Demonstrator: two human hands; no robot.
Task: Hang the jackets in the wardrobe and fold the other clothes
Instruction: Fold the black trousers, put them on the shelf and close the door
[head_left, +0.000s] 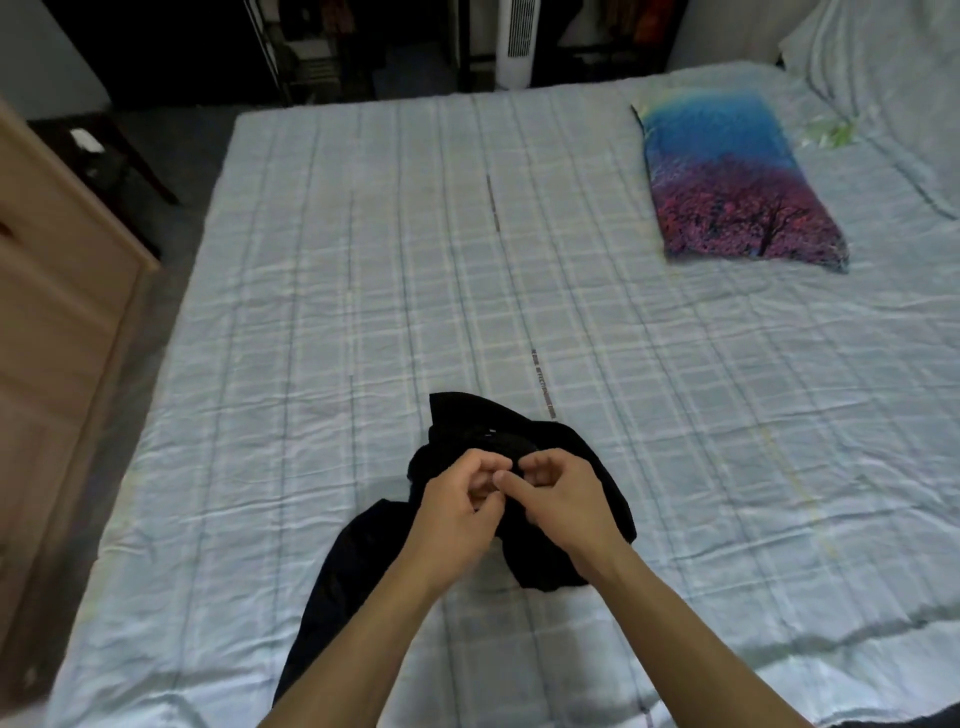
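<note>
a person leans over a bed (597, 322) covered in a pale blue checked sheet, both hands working at a crumpled black garment (467, 421) near the bed's front edge. the left hand (457, 512) and the right hand (558, 501) are drawn close together, knuckles almost touching, fingers curled inward; the right forefinger reaches toward the left fingertips (496, 462), and the two hands appear to pinch a small fold of the dark cloth between them, though the fabric is too dark to show exactly what is caught there. beyond the fingertips the garment bunches up in a peak, with a small pale mark, perhaps a label, just past the knuckles; beneath the left wrist a long dark part of it trails back toward the person. the close, careful grip suggests a search for a seam, collar or edge so the piece can be shaken flat before folding, and the open bed beyond the fingers gives room to spread it. well beyond the right hand's fingers lies a pillow (737, 176) printed with a red tree under blue sky. a wooden cabinet (57, 291) stands off to the left hand's side. no jackets can be made out on the bed; the far shelving is too dim to read.
</note>
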